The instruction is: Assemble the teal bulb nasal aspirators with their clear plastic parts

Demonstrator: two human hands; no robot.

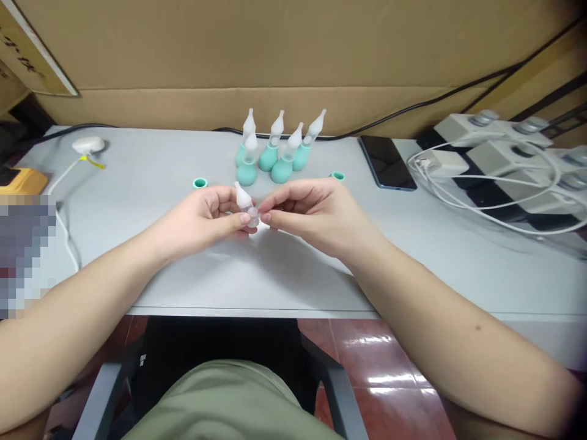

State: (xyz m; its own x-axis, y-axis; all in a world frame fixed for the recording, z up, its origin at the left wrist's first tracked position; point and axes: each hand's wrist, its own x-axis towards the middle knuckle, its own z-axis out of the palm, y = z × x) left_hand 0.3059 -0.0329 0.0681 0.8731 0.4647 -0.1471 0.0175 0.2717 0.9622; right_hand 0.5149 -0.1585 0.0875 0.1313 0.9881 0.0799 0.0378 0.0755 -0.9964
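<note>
My left hand [208, 217] is closed around a nasal aspirator tip [243, 197], a white tapered nozzle on a clear plastic base, tilted up and to the left. Thumb and forefinger of my right hand [305, 214] are pinched together right beside the clear base; what sits between them is too small to make out. Just beyond the hands stand several nasal aspirators [246, 173] with mint-green bulbs and white tips. A green open-topped piece [200, 183] lies behind my left hand, and another green open piece [338, 176] is partly hidden by my right hand.
A black phone [387, 162] lies on the grey table [183, 287], right of the aspirators. At the far right are grey-white devices [499, 156] with knobs and looped white cables. A white plug-like object [88, 145] with a cable and a yellow item [27, 181] are at left.
</note>
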